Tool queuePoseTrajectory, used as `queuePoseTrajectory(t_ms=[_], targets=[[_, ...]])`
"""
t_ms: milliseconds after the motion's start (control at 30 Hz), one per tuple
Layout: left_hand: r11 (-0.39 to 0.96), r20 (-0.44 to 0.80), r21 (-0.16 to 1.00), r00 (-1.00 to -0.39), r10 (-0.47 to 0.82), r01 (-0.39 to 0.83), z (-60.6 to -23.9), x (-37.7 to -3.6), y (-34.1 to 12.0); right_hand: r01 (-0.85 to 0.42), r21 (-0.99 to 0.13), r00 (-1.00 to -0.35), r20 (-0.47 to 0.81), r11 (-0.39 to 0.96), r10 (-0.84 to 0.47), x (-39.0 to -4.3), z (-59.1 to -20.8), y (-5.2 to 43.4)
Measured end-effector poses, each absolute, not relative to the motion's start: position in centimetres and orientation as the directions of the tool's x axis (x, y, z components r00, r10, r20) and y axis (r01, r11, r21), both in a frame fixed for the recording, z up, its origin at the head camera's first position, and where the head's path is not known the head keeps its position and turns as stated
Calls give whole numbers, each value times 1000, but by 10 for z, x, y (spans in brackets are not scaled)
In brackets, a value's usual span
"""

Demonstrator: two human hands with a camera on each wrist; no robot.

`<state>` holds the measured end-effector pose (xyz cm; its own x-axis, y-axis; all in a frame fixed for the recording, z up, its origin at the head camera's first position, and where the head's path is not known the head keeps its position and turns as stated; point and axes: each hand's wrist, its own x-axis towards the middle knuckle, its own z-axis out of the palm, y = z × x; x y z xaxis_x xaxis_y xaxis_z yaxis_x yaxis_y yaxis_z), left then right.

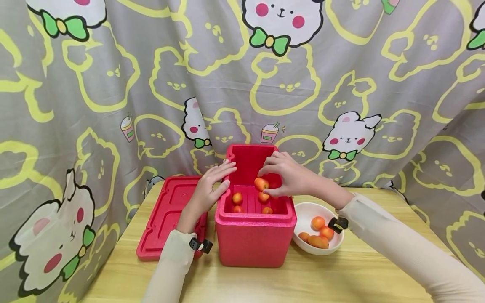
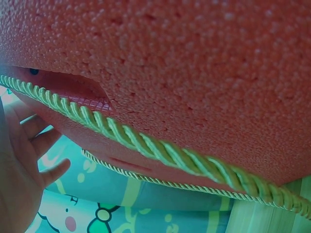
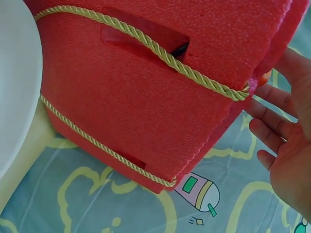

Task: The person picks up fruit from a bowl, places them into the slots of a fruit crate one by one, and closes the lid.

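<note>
An open red foam box (image 1: 255, 240) stands on the wooden table. Inside lie several small orange fruits (image 1: 237, 198). My right hand (image 1: 282, 176) hovers over the opening and pinches one orange fruit (image 1: 260, 184) at its fingertips. My left hand (image 1: 219, 181) lies with straight fingers on the box's left rim. In the left wrist view the box wall (image 2: 194, 58) with its cord (image 2: 146, 141) fills the frame, and the left hand (image 2: 22, 165) shows at the lower left. In the right wrist view the right hand (image 3: 286, 141) reaches past the box (image 3: 136, 107), with a sliver of the fruit (image 3: 265, 77) visible.
The red lid (image 1: 166, 214) lies flat to the left of the box. A white bowl (image 1: 303, 210) holding several more orange fruits (image 1: 319, 223) stands at the box's right. A patterned cloth (image 1: 113, 105) hangs behind and drapes over the table's left edge.
</note>
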<state>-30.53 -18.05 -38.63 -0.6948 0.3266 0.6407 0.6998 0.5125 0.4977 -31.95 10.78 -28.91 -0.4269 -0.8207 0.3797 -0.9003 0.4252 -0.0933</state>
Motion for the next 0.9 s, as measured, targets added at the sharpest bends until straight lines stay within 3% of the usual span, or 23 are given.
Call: queuePoseTrajectory(t_ms=[333,900], targets=[[515,646,490,-690,327,703,-388,-307,-181,-886,-82,-456,345,457,-821,-320,-291,107],[520,644,491,-693,323,699,-388,-307,-180,-893,-79,-440,369,444,-819,-324,-290,106]])
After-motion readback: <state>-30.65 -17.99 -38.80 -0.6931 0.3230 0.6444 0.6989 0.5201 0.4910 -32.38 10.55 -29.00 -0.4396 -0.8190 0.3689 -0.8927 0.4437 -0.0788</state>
